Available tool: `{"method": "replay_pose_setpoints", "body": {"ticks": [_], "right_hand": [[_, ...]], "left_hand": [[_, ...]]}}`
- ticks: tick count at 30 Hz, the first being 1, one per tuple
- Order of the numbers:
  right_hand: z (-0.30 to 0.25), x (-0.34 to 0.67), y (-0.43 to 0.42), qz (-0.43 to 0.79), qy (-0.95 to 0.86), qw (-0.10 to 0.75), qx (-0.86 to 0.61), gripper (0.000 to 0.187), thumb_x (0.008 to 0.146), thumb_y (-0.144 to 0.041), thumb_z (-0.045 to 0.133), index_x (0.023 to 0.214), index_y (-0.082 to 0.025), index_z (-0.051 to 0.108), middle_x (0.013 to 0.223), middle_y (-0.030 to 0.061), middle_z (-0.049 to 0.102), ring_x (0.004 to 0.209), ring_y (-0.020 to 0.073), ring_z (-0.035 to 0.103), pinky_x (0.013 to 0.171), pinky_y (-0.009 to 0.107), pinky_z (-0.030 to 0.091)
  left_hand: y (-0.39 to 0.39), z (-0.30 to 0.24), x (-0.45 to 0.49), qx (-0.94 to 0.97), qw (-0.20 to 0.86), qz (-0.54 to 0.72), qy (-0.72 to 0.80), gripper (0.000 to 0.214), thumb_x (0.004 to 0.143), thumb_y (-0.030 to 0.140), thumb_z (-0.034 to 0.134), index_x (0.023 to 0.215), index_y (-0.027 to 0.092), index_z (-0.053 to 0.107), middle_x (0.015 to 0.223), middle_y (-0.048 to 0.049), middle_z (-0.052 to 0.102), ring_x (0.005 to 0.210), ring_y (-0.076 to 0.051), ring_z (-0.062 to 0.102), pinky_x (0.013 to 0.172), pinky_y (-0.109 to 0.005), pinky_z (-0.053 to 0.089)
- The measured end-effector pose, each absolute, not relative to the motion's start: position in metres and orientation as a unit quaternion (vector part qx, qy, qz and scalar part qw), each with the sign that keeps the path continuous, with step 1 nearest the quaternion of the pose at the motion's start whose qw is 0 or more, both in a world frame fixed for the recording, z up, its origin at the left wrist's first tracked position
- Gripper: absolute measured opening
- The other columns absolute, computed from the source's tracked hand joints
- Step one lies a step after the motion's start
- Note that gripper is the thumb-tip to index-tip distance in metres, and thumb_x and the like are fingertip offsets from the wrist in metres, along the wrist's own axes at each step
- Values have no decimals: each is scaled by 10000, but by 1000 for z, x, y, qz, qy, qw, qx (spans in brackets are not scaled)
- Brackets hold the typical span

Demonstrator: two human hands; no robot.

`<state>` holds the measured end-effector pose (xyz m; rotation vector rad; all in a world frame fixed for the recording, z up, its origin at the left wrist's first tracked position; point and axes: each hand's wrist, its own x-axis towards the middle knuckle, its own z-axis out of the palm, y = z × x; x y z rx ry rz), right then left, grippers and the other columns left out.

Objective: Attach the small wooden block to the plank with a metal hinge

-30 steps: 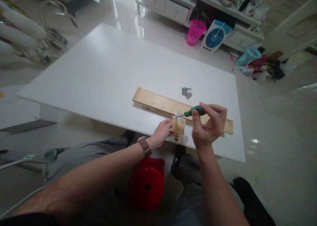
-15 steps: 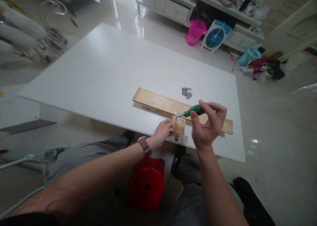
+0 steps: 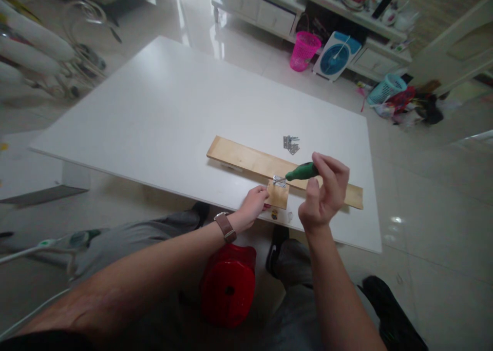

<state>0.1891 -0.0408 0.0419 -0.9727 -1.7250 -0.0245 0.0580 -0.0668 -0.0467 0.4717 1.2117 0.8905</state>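
A long wooden board (image 3: 242,156) lies on the white table (image 3: 173,104), with a small wooden piece (image 3: 278,196) against its near edge. A metal hinge (image 3: 279,181) sits where the two meet. My left hand (image 3: 254,203) is closed on the left side of the small piece; its fingertips are partly hidden. My right hand (image 3: 327,192) has its fingers at the butt of a green-handled screwdriver (image 3: 302,172), the thumb bent below the handle. The screwdriver slants left and its tip is on the hinge.
Several loose hinges and screws (image 3: 291,144) lie beyond the board. A red stool (image 3: 229,287) stands below the table's near edge. Across the floor are a pink basket (image 3: 304,51), a blue-and-white fan (image 3: 335,57) and a light blue basket (image 3: 387,88).
My right hand has shifted slightly at the screwdriver's handle, its thumb moving away from the handle. My left hand and the wooden pieces stay where they were.
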Motion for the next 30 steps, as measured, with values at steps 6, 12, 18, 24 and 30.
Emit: {"method": "replay_pose_setpoints", "body": {"ticks": [6, 12, 18, 24, 30], "right_hand": [[39, 188, -38, -7, -728, 562, -393, 528, 997, -131, 545, 1464, -352, 651, 1245, 63, 709, 1187, 232, 704, 956, 460, 645], [41, 189, -38, -50, -708, 571, -412, 383, 922, -205, 750, 1292, -304, 746, 1093, 42, 654, 1003, 198, 684, 788, 368, 622], [38, 188, -38, -20, -725, 553, -410, 455, 1016, -188, 508, 1431, -311, 649, 1240, 78, 703, 1173, 241, 709, 936, 478, 645], [39, 189, -40, -50, -707, 546, -446, 307, 939, -268, 725, 1245, -274, 728, 1062, 41, 613, 988, 193, 675, 807, 376, 615], [39, 189, -40, -8, -730, 540, -419, 458, 1003, -204, 519, 1433, -298, 648, 1264, 88, 688, 1181, 246, 691, 897, 450, 636]], "left_hand": [[-67, -47, 58, 213, 710, 402, 538, 68, 850, 147, 583, 830, 177, 641, 885, -38, 676, 754, -159, 640, 671, -256, 481], [-67, -44, 58, 208, 709, 404, 539, 72, 840, 141, 591, 789, 184, 616, 856, -33, 658, 741, -165, 624, 686, -273, 496], [-67, -44, 57, 207, 713, 402, 535, 51, 831, 142, 595, 823, 181, 627, 892, -40, 679, 754, -163, 641, 683, -265, 481], [-68, -43, 57, 207, 713, 408, 532, 41, 820, 155, 601, 794, 184, 614, 856, -36, 657, 738, -164, 616, 678, -270, 490], [-67, -48, 58, 219, 708, 406, 535, 51, 820, 155, 588, 824, 177, 634, 903, -47, 669, 764, -162, 621, 678, -264, 481]]}}
